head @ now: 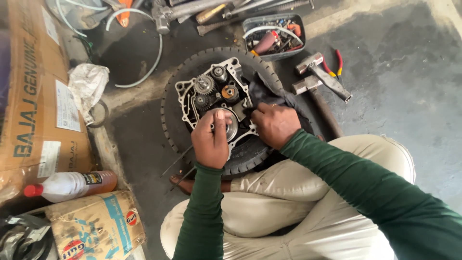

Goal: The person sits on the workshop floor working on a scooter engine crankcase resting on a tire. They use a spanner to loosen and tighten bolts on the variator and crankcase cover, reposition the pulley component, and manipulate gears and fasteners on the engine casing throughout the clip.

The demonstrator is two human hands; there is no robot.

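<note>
Two hammers [321, 72], one tyre [173, 110], one bottle [72, 185], two hands [211, 139].

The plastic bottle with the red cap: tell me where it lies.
In the head view, the plastic bottle with the red cap lies on its side at lower left, between the large brown cardboard box above and a smaller worn carton below.

— What's under the hands?

— An open engine case [211, 94] with gears, lying on a tyre [178, 86] on the floor. The left hand [211, 139] presses its round hub; the right hand [275, 124] grips the case's edge beside a dark cloth [269, 94].

— Nearby?

— Two hammers [320, 79] and a tool tray [274, 36].
</note>
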